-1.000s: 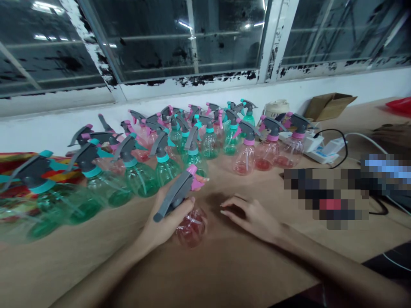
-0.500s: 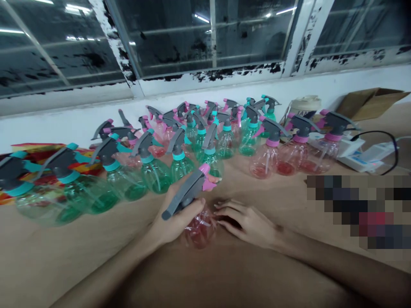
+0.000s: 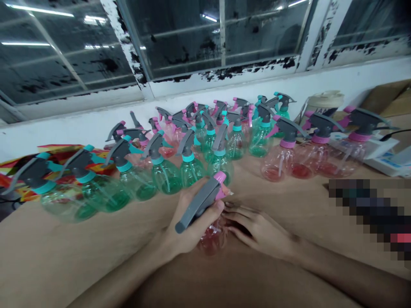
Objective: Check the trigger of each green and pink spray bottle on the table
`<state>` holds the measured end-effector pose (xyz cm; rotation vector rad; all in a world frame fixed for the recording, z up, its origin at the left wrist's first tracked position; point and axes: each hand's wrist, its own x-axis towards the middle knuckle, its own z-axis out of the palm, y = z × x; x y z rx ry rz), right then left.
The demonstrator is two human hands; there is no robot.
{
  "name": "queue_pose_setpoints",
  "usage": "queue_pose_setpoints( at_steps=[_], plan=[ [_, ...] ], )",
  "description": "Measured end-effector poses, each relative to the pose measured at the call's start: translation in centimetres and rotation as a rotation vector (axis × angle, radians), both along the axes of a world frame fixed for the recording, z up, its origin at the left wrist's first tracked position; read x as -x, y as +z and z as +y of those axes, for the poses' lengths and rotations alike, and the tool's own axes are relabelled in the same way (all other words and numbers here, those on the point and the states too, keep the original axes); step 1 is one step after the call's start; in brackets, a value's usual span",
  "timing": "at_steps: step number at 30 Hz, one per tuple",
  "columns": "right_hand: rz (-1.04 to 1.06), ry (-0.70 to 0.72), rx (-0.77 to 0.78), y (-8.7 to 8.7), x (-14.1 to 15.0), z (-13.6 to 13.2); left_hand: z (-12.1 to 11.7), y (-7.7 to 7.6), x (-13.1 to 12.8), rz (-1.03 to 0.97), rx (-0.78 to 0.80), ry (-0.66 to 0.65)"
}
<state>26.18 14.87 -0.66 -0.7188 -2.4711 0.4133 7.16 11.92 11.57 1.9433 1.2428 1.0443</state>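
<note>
A pink spray bottle (image 3: 213, 239) with a grey trigger head and pink nozzle stands on the table right in front of me. My left hand (image 3: 192, 220) is wrapped round its neck just below the head, the thumb lying across the front. Part of the bottle's body is hidden behind that hand. My right hand (image 3: 257, 226) rests low at the bottle's right side, fingers stretched toward it and slightly bent. Its fingertips reach the bottle's side; whether they press on it I cannot tell. Just beyond stands a green spray bottle (image 3: 221, 164) with a turquoise collar.
Several green spray bottles (image 3: 167, 177) form a row at the left, with more pink and green ones behind. Pink bottles (image 3: 278, 164) stand at the right, near a white jar (image 3: 326, 105), a white device (image 3: 390, 158) and a cardboard box (image 3: 388, 96). Windows rise behind.
The view has shifted, so the bottles and both hands appear farther right. My right fingers now look closer to the pink bottle. My left hand keeps its hold on the neck.
</note>
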Motion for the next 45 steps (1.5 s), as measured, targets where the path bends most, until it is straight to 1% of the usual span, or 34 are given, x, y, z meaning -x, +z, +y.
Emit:
queue_pose_setpoints(
  at_steps=[3,6,9,13,15,21,25,29,33,37,41,45],
  plan=[
    [-0.007,0.006,0.007,0.0,0.0,0.0,-0.1,0.2,-0.1,0.019,-0.044,-0.054],
    [-0.007,0.016,0.022,0.1,-0.1,-0.1,-0.2,0.4,-0.1,0.053,-0.044,-0.036],
    [0.000,0.016,0.032,0.1,-0.1,-0.1,-0.1,0.5,-0.2,0.048,-0.082,-0.022],
    [0.009,0.026,0.058,0.2,-0.2,0.0,0.1,0.1,-0.3,0.071,-0.097,0.058],
    [0.013,0.032,0.080,0.2,-0.2,0.0,0.1,-0.2,-0.4,0.066,-0.097,0.074],
    [0.015,0.024,0.107,0.2,-0.2,0.0,0.0,-0.5,-0.4,0.056,-0.069,0.065],
    [0.017,0.030,0.115,0.2,-0.3,0.1,0.0,-0.5,-0.4,0.051,-0.088,0.057],
    [0.004,0.023,0.099,0.2,-0.2,0.0,0.0,-0.4,-0.5,0.015,-0.077,0.046],
    [-0.014,0.008,0.038,0.0,-0.3,-0.2,0.0,-0.5,-0.5,-0.071,-0.040,-0.007],
    [-0.024,-0.046,-0.025,0.0,-0.4,-0.3,-0.1,-0.6,-0.3,-0.015,-0.037,0.012],
    [-0.062,-0.066,-0.047,0.1,-0.4,-0.3,-0.2,-0.6,-0.1,-0.023,0.000,-0.013],
    [-0.065,-0.072,-0.053,0.2,-0.4,-0.3,-0.2,-0.4,-0.1,0.046,0.033,0.032]
  ],
)
